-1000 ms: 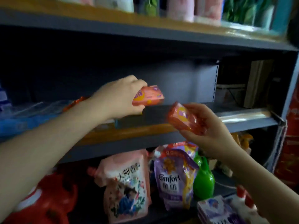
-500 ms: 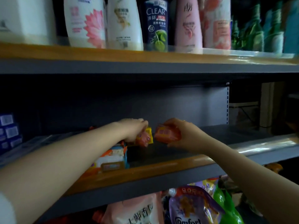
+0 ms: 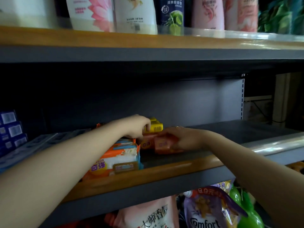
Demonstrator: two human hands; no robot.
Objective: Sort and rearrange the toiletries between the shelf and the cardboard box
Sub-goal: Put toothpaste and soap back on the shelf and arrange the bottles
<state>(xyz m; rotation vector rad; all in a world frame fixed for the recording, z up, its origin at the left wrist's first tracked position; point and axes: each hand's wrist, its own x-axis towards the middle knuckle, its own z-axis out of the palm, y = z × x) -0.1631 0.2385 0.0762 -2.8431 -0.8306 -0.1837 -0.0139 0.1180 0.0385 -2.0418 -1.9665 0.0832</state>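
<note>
On the middle shelf (image 3: 164, 168) my right hand (image 3: 182, 137) grips an orange soap bar (image 3: 164, 144) and sets it down on the shelf board. Beside it on the left lies a second orange soap bar (image 3: 146, 143), with a yellow pack (image 3: 155, 126) on top behind it. My left hand (image 3: 136, 126) curls over the yellow pack and the left bar, fingers on them. A large orange and white packet (image 3: 118, 157) lies under my left forearm at the shelf front. The cardboard box is out of view.
Shampoo bottles (image 3: 134, 14) line the top shelf. Blue boxes (image 3: 11, 129) are stacked at the far left of the middle shelf. Refill pouches (image 3: 209, 211) and a green bottle (image 3: 246, 213) stand on the shelf below. The right half of the middle shelf is bare.
Both hands carried the soap bars from in front of the shelf onto the middle shelf. The bars now sit side by side on the board. The view has tilted upward.
</note>
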